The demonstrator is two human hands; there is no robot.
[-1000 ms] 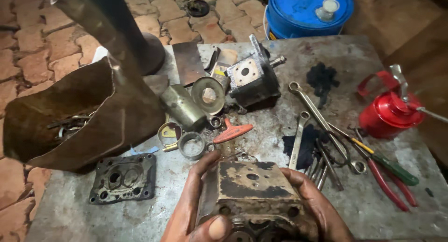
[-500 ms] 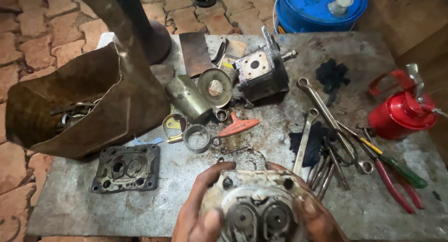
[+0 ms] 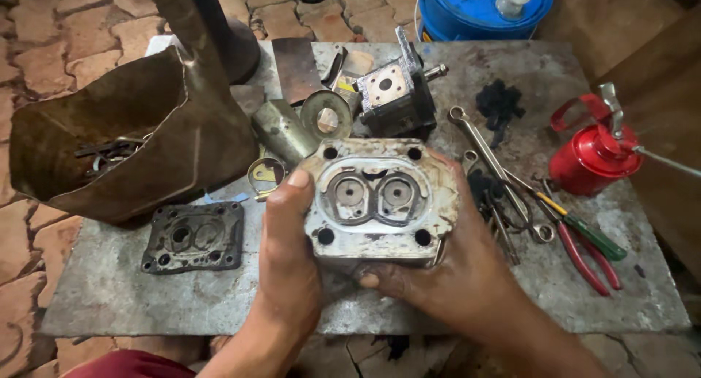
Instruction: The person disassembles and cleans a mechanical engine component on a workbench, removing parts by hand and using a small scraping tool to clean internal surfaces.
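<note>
Both hands, left hand [image 3: 288, 265] and right hand [image 3: 456, 272], are gripping the pump housing [image 3: 380, 203], fingers clamped on it, bored face pointing up toward the camera, long axis running left-right.

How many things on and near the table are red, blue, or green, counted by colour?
Red: 2, the oil can and the pliers handles
Blue: 1, the drum
Green: 1, the screwdriver handle
Total: 4
</note>
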